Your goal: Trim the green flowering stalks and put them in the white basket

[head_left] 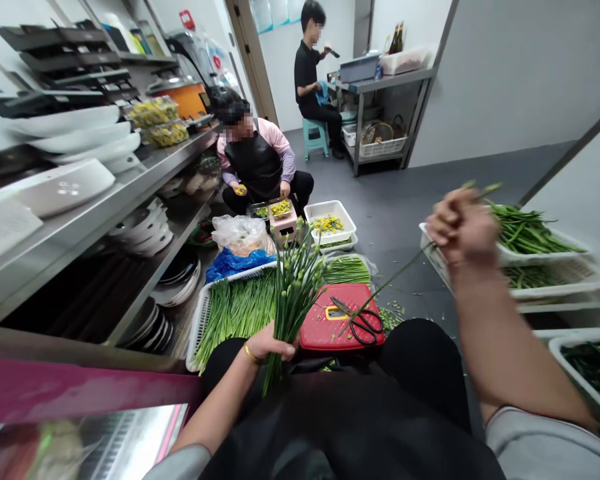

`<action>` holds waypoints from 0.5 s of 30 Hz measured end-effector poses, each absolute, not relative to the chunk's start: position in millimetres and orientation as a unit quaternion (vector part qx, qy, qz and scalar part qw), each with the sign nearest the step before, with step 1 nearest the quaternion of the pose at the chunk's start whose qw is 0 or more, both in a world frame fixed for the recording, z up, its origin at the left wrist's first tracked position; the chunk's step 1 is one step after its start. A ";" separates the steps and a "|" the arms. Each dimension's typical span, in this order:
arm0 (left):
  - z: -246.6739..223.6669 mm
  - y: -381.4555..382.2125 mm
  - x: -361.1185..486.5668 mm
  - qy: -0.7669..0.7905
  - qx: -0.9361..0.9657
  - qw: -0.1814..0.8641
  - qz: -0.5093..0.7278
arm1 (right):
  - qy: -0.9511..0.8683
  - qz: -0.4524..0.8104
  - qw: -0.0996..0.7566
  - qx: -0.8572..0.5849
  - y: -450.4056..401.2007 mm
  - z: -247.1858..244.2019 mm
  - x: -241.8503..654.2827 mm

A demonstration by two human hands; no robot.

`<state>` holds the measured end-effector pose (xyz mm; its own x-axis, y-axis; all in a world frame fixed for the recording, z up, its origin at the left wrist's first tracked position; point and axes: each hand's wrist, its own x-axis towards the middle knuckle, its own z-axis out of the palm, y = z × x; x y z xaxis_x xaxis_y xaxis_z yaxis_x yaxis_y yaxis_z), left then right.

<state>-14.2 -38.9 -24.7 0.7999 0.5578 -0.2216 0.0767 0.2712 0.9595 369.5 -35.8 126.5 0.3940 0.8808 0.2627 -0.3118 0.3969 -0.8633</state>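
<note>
My left hand [269, 343], with a gold band at the wrist, is wrapped round an upright bunch of flowering chives [297, 287], buds at the top. Raised out to the right is my right hand [465, 230], slightly blurred, its fingers closed on a chive stem [400, 272]. That stem slants down to the left, towards black-handled scissors [364, 325]. The scissors lie on a red box [314, 328] with a yellow handle, in front of my knees. Left of the bunch, a white basket [196, 333] holds many long green chive stems.
One person [255, 157] crouches ahead, handling yellow flowers beside a white basket [350, 212]. Another person [310, 80] sits at a steel table [380, 81]. Metal shelves [130, 187] with dishes line the left. Baskets of green beans [533, 230] are stacked on the right.
</note>
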 end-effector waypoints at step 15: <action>-21.0 -47.0 -12.6 0.244 0.538 0.793 0.150 | -0.437 0.372 0.703 -0.420 -10.4 118.2 292.0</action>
<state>-12.6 -47.0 -21.0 0.8359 0.5003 -0.2260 0.0253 0.3762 0.9262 292.0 -10.4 118.2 0.3409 0.8899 0.3030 -0.1558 0.3714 -0.9153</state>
